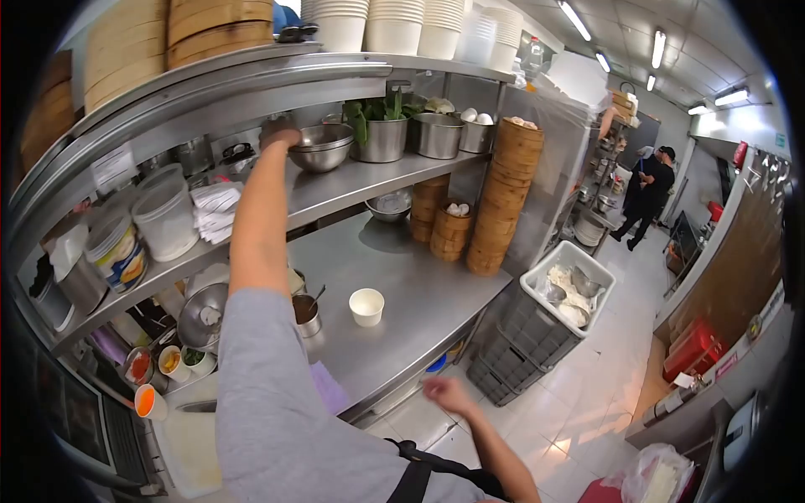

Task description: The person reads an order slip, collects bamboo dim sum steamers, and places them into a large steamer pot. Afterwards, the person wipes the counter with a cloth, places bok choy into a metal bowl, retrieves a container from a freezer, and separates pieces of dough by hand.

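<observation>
My left arm stretches up to the steel shelf, and my left hand (pixel 281 134) is at the rim of the stacked metal bowls (pixel 323 151). Its fingers are in shadow and blurred, so their grip cannot be made out. Beside the bowls stands a steel pot with green leaves (pixel 381 134). My right hand (pixel 449 394) hangs in front of the counter, fingers loosely bent, with nothing seen in it. On the counter below are a white paper cup (pixel 366 308) and a small steel pot of brown sauce (pixel 306 314) with a spoon in it.
Bamboo steamers (pixel 503 193) are stacked at the counter's far end. A white tub (pixel 570 285) with scoops sits on grey crates (pixel 520 348) to the right. Plastic tubs (pixel 165 214) line the shelf at left. A person (pixel 654 189) stands down the aisle.
</observation>
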### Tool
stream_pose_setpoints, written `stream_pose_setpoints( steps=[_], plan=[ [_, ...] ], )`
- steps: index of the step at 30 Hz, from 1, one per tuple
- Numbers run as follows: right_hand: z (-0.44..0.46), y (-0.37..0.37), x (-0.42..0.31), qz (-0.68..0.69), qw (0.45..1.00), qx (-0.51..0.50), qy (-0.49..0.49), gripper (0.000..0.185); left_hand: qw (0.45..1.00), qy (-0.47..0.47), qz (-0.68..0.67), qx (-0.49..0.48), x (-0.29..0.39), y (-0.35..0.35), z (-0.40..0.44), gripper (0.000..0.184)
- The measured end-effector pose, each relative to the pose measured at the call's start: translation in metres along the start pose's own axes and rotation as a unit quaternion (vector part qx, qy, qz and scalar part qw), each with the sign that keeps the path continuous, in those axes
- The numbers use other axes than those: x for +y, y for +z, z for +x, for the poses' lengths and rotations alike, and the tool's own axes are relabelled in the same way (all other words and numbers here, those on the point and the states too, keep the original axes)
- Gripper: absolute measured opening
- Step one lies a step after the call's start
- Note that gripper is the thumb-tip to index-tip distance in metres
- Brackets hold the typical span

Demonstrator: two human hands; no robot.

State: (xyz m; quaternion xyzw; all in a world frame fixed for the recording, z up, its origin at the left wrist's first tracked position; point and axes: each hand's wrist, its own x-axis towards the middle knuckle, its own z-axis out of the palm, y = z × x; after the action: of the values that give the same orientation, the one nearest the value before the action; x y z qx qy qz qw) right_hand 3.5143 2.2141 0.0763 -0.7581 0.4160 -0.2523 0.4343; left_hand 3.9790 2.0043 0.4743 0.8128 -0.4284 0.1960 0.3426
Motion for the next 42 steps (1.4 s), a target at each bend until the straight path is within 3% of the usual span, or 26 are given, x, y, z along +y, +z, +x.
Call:
stream_pose_setpoints(
  steps=[2,3,6,8,10,11,13,14,15,17,19,21,22,25,29,30,31,33,35,39,40,42],
  plan=[
    [0.045,-0.068,-0.033,-0.042,0.994,0.081,-0.066,0.019,0.998,0.016,0.002,-0.059,-0.004,0.001,0.016,0.034],
    [0.066,-0.103,-0.065,-0.043,0.996,0.075,-0.017,0.019,0.998,0.015,0.015,-0.059,-0.006,0.007,0.026,0.034],
    [0.148,-0.188,-0.135,-0.110,0.969,0.132,-0.176,0.022,0.993,-0.013,0.019,-0.119,-0.017,0.024,0.048,0.014],
    [0.203,-0.229,-0.193,-0.097,0.937,0.172,-0.289,0.019,0.990,-0.049,-0.009,-0.132,-0.020,0.024,0.049,0.013],
    [0.266,-0.265,-0.236,-0.153,0.922,0.184,-0.303,0.019,0.978,-0.110,-0.058,-0.167,-0.025,0.027,0.056,0.008],
    [0.300,-0.278,-0.250,-0.160,0.891,0.210,-0.369,0.019,0.980,-0.118,-0.049,-0.155,-0.023,0.026,0.055,0.008],
    [0.364,-0.295,-0.273,-0.155,0.875,0.217,-0.403,0.016,0.990,-0.108,-0.054,-0.074,-0.014,0.020,0.047,0.009],
    [0.386,-0.302,-0.286,-0.147,0.888,0.196,-0.389,0.015,0.988,-0.059,0.102,-0.105,-0.016,0.016,0.053,0.014],
    [0.405,-0.304,-0.294,-0.135,0.886,0.183,-0.405,0.015,0.986,-0.075,0.113,-0.093,-0.020,0.017,0.053,0.014],
    [0.449,-0.309,-0.310,-0.141,0.898,0.162,-0.384,0.014,0.982,-0.146,-0.101,-0.062,-0.041,0.029,0.068,0.014],
    [0.482,-0.314,-0.325,-0.153,0.909,0.096,-0.374,0.023,0.958,-0.210,-0.185,-0.063,-0.035,0.016,0.059,0.013],
    [0.492,-0.310,-0.338,-0.251,0.925,0.014,-0.286,0.045,0.932,-0.258,-0.247,-0.059,-0.031,0.005,0.049,0.012],
    [0.505,-0.304,-0.344,-0.299,0.915,0.000,-0.271,0.066,0.920,-0.276,-0.272,-0.054,-0.030,-0.001,0.044,0.012],
    [0.483,-0.296,-0.350,-0.312,0.904,-0.005,-0.292,0.067,0.887,-0.316,-0.334,-0.034,-0.030,-0.019,0.028,0.013],
    [0.536,-0.276,-0.352,-0.301,0.885,-0.058,-0.351,0.047,0.868,-0.331,-0.368,0.041,0.000,-0.041,-0.011,0.019],
    [0.558,-0.265,-0.351,-0.280,0.871,-0.001,-0.404,0.040,0.851,-0.328,-0.407,0.053,0.009,-0.046,-0.024,0.017],
    [0.535,-0.279,-0.352,-0.138,0.921,-0.037,-0.363,0.034,0.832,-0.324,-0.446,0.064,0.012,-0.048,-0.034,0.016],
    [0.530,-0.290,-0.363,0.032,0.951,-0.156,-0.266,0.026,0.822,-0.311,-0.477,0.020,0.008,-0.057,-0.057,0.008],
    [0.530,-0.292,-0.370,0.077,0.950,-0.151,-0.261,0.023,0.793,-0.333,-0.503,0.081,0.041,-0.068,-0.089,0.003],
    [0.532,-0.287,-0.369,0.141,0.936,-0.139,-0.292,0.028,0.800,-0.289,-0.521,0.074,0.034,-0.072,-0.128,0.005],
    [0.531,-0.286,-0.367,0.139,0.937,-0.138,-0.291,0.028,0.823,-0.270,-0.496,0.063,0.035,-0.075,-0.140,0.005],
    [0.529,-0.283,-0.361,0.081,0.920,-0.240,-0.299,0.030,0.855,-0.249,-0.451,0.052,0.036,-0.075,-0.160,0.005]
  ],
)
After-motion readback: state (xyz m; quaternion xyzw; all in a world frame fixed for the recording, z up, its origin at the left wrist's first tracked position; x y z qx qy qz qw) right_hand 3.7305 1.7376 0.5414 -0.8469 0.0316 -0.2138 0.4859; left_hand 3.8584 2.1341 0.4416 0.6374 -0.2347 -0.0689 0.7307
